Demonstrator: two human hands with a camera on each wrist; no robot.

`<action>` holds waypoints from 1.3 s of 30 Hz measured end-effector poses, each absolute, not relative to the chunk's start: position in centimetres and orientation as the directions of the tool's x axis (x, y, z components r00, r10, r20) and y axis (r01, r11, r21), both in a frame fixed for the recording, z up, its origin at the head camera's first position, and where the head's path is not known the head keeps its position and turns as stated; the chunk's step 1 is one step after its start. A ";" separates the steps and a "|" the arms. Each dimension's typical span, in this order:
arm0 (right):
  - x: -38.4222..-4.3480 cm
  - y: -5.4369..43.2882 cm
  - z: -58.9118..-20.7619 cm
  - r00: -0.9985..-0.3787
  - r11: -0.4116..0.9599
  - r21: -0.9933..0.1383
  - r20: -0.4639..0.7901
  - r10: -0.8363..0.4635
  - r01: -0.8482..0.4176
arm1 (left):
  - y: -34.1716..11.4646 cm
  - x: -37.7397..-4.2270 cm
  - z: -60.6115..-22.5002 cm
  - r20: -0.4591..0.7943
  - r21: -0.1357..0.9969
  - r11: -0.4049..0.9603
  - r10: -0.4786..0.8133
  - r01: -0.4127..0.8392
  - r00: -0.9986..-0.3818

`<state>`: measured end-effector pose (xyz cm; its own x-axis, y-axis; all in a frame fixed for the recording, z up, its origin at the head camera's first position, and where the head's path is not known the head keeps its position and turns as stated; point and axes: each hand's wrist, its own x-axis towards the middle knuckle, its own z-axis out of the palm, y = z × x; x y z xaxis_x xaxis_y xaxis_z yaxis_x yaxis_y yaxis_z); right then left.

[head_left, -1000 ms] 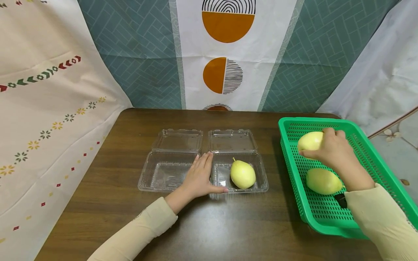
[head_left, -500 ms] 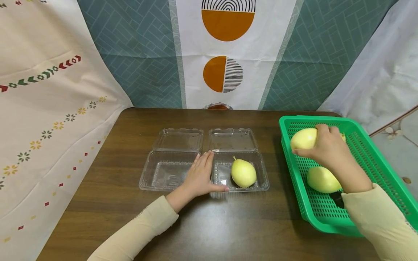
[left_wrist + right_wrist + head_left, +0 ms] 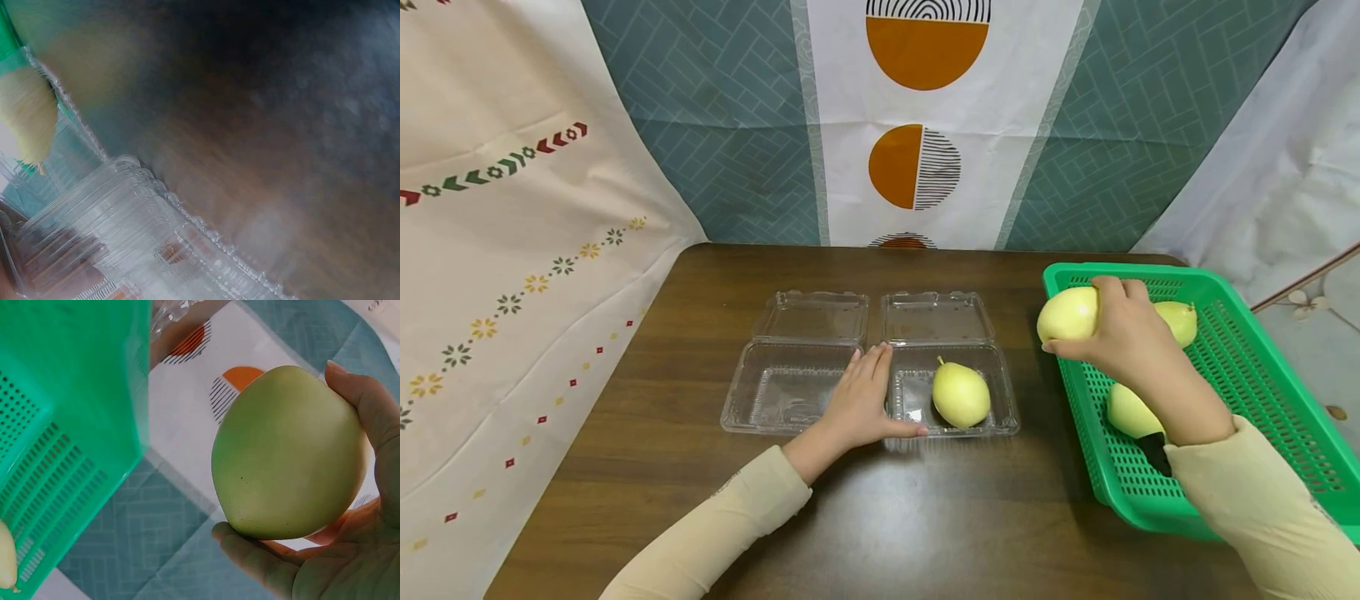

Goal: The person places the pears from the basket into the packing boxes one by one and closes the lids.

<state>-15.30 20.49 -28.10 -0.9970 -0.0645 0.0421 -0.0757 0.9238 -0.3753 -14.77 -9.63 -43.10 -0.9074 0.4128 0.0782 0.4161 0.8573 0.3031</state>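
Observation:
My right hand (image 3: 1131, 346) grips a yellow-green pear (image 3: 1066, 315) over the left rim of a green plastic basket (image 3: 1236, 308). In the right wrist view the thumb and fingers curl round this pear (image 3: 287, 456). Two pears stay in the basket, a far one (image 3: 1180, 322) and a nearer one (image 3: 1126, 412), both partly hidden by the right arm. My left hand (image 3: 859, 404) rests, fingers straight, where a left clear clamshell box (image 3: 782, 400) meets a right clear clamshell box (image 3: 910, 400). One pear (image 3: 961, 395) lies in the right box, stem toward the back.
Both boxes have their lids folded back, the left lid (image 3: 816, 318) and the right lid (image 3: 936, 318). They stand on a dark wooden table (image 3: 880, 533). Patterned cloth (image 3: 752, 125) hangs behind it and along both sides. A black wrist device (image 3: 1153, 454) shows under the right wrist.
My right hand has lifted the pear and carried it left, from inside the basket to over its left rim. A pear behind it has come into sight. The left hand stays put.

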 end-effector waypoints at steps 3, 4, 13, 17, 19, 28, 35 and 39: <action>-15.3 19.8 -28.2 -0.995 0.916 -0.387 0.045 -0.092 -0.102 | -9.6 -14.8 -43.1 0.075 0.300 0.859 0.411 0.414 -0.908; -15.3 19.5 -28.3 -0.994 0.913 -0.391 0.047 -0.102 -0.112 | -9.6 -14.8 -43.1 0.073 0.298 0.861 0.411 0.413 -0.909; -15.0 17.6 -28.5 -0.984 0.906 -0.386 0.048 -0.170 -0.175 | -9.4 -14.9 -43.1 0.069 0.317 0.855 0.411 0.410 -0.909; -15.1 16.7 -28.8 -0.973 0.893 -0.387 0.057 -0.225 -0.229 | -9.5 -14.8 -43.1 0.071 0.321 0.852 0.413 0.413 -0.908; -15.2 16.3 -29.0 -0.965 0.888 -0.383 0.057 -0.254 -0.256 | -9.4 -14.8 -43.2 0.073 0.320 0.851 0.416 0.416 -0.907; -14.9 14.7 -30.0 -0.941 0.867 -0.383 0.023 -0.338 -0.320 | -9.1 -14.9 -43.3 0.073 0.318 0.846 0.429 0.429 -0.900; -14.9 13.1 -31.1 -0.895 0.818 -0.394 0.027 -0.445 -0.419 | -9.6 -14.6 -43.4 0.073 0.315 0.859 0.403 0.405 -0.912; -15.1 12.5 -31.7 -0.877 0.808 -0.380 0.021 -0.479 -0.451 | -9.6 -14.8 -43.3 0.091 0.319 0.851 0.411 0.418 -0.907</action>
